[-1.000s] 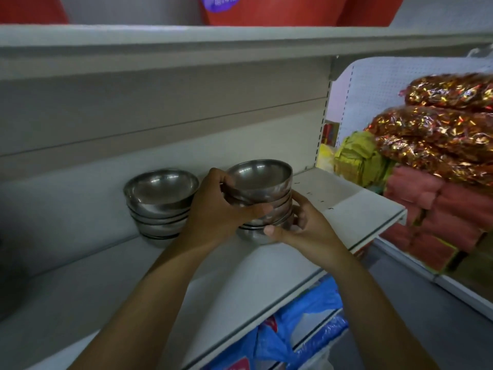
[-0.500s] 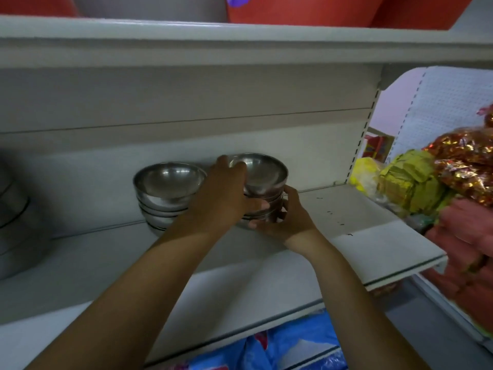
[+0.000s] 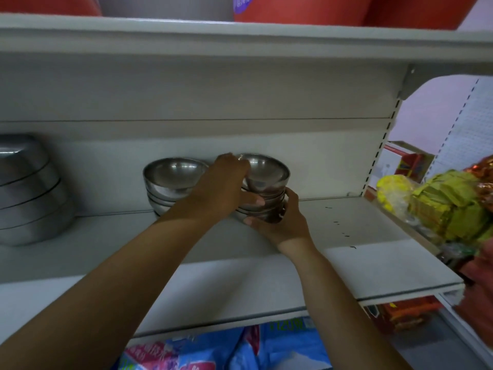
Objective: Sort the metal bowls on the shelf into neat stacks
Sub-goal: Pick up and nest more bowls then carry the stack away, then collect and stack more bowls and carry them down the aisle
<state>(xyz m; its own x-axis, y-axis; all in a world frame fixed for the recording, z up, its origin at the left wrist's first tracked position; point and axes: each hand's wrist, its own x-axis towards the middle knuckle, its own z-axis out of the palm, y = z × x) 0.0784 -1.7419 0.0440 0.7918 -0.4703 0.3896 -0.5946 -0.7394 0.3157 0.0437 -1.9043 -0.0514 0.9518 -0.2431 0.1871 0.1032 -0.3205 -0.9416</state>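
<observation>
Both hands grip the same stack of small metal bowls [image 3: 264, 180], which sits near the back of the white shelf [image 3: 360, 236], close to the back panel [image 3: 306, 156]. The left hand [image 3: 221, 188] wraps the stack's left side, with fingers hooked over the rim of the top bowl and the thumb laid across the front of the lower bowls. The right hand [image 3: 282, 222] cups the base from the front and right, thumb under the bottom bowl and fingers curled round the far side. Its palm hides the bottom of the stack, so I cannot tell whether the stack rests on the shelf or is held just off it. Just beside it on the left stands a second stack of similar bowls [image 3: 170, 180], partly covered by the left wrist; the two stacks look almost touching. Well apart at the far left is a stack of much larger metal bowls [image 3: 29, 193]. To the right the shelf surface is bare apart from a few dark specks [image 3: 338, 225]. Past its right end lie yellow-green packets [image 3: 448, 209] and a gold foil bag [image 3: 482, 169]. The upper shelf [image 3: 240, 41] hangs low over the bowls and carries red tubs [image 3: 306, 9]. Blue bags [image 3: 266, 345] sit on the level below.
</observation>
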